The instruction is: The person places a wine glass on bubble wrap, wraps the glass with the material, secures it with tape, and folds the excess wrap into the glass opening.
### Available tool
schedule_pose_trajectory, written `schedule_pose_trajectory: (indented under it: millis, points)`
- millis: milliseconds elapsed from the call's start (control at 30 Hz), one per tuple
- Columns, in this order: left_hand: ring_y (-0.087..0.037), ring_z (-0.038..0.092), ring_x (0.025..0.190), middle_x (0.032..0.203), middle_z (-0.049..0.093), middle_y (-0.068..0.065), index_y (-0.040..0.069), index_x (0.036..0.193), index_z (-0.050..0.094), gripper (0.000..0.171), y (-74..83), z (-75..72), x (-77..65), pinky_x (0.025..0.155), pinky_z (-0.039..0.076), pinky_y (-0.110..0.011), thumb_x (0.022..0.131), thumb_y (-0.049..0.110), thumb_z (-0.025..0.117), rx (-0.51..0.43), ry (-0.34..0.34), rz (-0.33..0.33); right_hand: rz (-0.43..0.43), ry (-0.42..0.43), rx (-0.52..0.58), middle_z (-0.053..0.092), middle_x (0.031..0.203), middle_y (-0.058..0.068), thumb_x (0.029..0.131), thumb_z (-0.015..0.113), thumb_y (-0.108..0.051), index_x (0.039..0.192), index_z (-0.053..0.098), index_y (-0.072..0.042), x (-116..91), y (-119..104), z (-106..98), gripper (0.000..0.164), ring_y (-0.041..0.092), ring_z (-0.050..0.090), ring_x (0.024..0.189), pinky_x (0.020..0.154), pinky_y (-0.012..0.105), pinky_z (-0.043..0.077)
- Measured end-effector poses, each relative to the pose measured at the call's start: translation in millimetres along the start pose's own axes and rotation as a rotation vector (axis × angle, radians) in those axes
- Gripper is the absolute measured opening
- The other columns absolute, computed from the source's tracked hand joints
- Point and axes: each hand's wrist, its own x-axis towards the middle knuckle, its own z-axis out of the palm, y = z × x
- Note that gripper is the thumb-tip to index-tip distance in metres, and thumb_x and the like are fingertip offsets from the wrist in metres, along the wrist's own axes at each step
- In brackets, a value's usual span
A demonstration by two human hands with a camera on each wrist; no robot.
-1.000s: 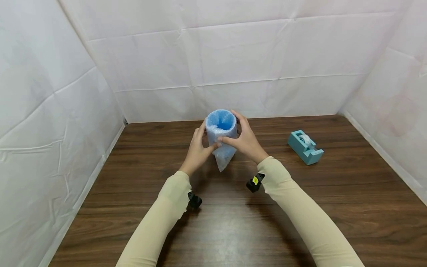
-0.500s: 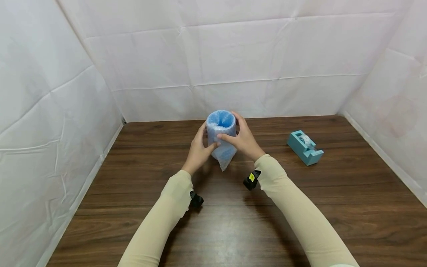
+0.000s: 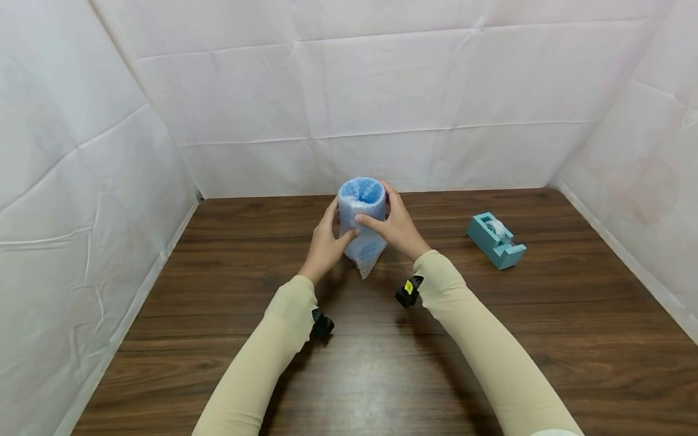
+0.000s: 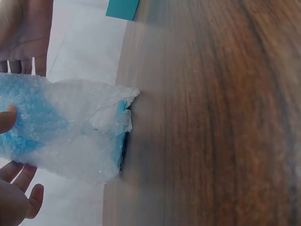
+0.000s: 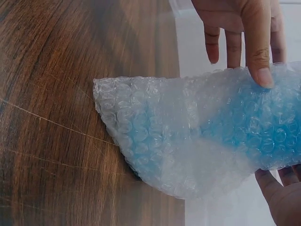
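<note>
A tube of clear bubble wrap stands upright near the middle of the table, wound round something blue with an open round top. Its loose lower corner hangs toward the front as a point. My left hand holds the wrapped piece from the left, thumb on its front. From the right, my right hand grips it, with the thumb pressed across the front above the left one. Both sets of fingers curl behind it and are partly hidden. In the right wrist view, the bubbled surface tapers to the table.
To the right of the hands, a teal tape dispenser with a roll of clear tape sits on the dark wooden table. White cloth walls close off the back and both sides.
Both thumbs have shifted slightly up the front of the bubble wrap. The wrapped piece stays in place and the grip of both hands goes on.
</note>
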Motion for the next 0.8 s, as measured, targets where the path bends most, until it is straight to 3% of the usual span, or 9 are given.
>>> schedule_pose_trajectory:
  millis: [267, 433, 533, 633, 700, 800]
  points:
    - [-0.030, 0.046, 0.128, 0.146, 0.042, -0.015, 0.014, 0.155, 0.015, 0.079, -1.7, -1.2, -1.3, 0.105, 0.040, -0.050, 0.093, 0.017, 0.064, 0.013, 0.012, 0.021, 0.048, -0.034, -0.017, 0.011, 0.161, 0.010, 0.084, 0.072, -0.045, 0.156, -0.002, -0.016, -1.1, 1.3, -0.5, 0.107, 0.026, 0.018, 0.147, 0.116, 0.048, 0.026]
    - [-0.029, 0.042, 0.133, 0.151, 0.037, -0.014, 0.009, 0.155, 0.014, 0.077, -2.7, -4.4, -3.5, 0.110, 0.035, -0.050, 0.095, 0.017, 0.061, 0.019, -0.001, 0.031, 0.032, -0.061, 0.008, 0.010, 0.162, 0.008, 0.086, 0.069, -0.043, 0.155, -0.007, -0.020, -2.8, 4.5, -3.0, 0.105, 0.021, 0.015, 0.148, 0.117, 0.047, 0.023]
    - [-0.029, 0.034, 0.140, 0.156, 0.029, -0.011, 0.011, 0.155, 0.011, 0.076, -0.5, -8.5, -7.3, 0.113, 0.030, -0.050, 0.096, 0.021, 0.058, 0.051, -0.022, 0.005, 0.012, -0.075, 0.028, 0.006, 0.162, 0.004, 0.090, 0.063, -0.046, 0.154, -0.010, -0.026, -6.7, 4.4, -6.0, 0.099, 0.021, 0.012, 0.149, 0.118, 0.049, 0.020]
    - [-0.032, 0.023, 0.145, 0.160, 0.018, -0.011, 0.016, 0.156, 0.006, 0.075, 5.3, -13.8, -14.0, 0.115, 0.022, -0.055, 0.099, 0.028, 0.054, 0.159, -0.030, -0.035, -0.015, -0.064, -0.023, -0.003, 0.162, -0.004, 0.092, 0.053, -0.055, 0.153, -0.011, -0.032, -13.4, 0.7, -9.7, 0.091, 0.020, 0.005, 0.149, 0.118, 0.054, 0.015]
    - [-0.035, 0.015, 0.147, 0.162, 0.011, -0.011, 0.017, 0.156, 0.004, 0.073, 11.8, -17.0, -20.3, 0.116, 0.017, -0.058, 0.100, 0.034, 0.048, 0.285, -0.020, -0.048, -0.043, -0.038, -0.098, -0.008, 0.161, -0.009, 0.092, 0.047, -0.062, 0.152, -0.011, -0.034, -19.7, -3.2, -12.2, 0.088, 0.018, -0.001, 0.150, 0.118, 0.056, 0.012]
    - [-0.038, 0.007, 0.148, 0.162, 0.004, -0.012, 0.018, 0.156, 0.004, 0.070, 23.1, -20.6, -31.6, 0.115, 0.010, -0.062, 0.102, 0.042, 0.040, 0.509, -0.003, -0.019, -0.136, 0.020, -0.283, -0.009, 0.161, -0.008, 0.093, 0.039, -0.067, 0.154, -0.009, -0.029, -31.7, -9.8, -15.5, 0.086, 0.019, -0.005, 0.150, 0.117, 0.059, 0.005]
